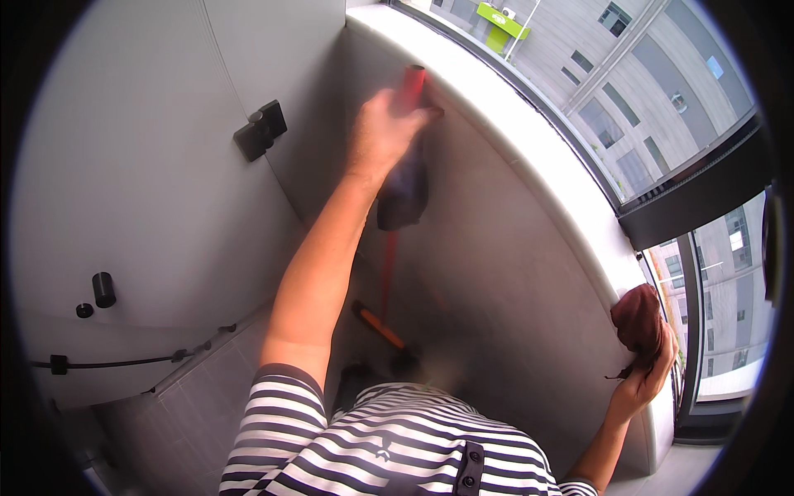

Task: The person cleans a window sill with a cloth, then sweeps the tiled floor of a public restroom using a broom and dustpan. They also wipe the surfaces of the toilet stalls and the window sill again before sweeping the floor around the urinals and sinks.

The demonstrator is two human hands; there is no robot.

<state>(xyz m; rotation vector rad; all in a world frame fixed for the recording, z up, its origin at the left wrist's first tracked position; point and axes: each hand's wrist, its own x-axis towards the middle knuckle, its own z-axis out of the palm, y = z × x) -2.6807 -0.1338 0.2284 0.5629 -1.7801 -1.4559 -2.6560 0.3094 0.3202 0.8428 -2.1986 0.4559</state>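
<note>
Red pole point(415, 76), head view: upper end near the white sill point(496, 107), left grip point(385, 132) wrapped round it. Right grip point(653, 372) clutches maroon cloth point(638, 318) by the sill. Pole handling looks in hand; next move calls for firm holds.

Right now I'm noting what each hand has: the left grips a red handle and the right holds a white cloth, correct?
Not white: in the head view, the right hand holds a reddish-brown cloth. The left hand does grip a red handle.
</note>
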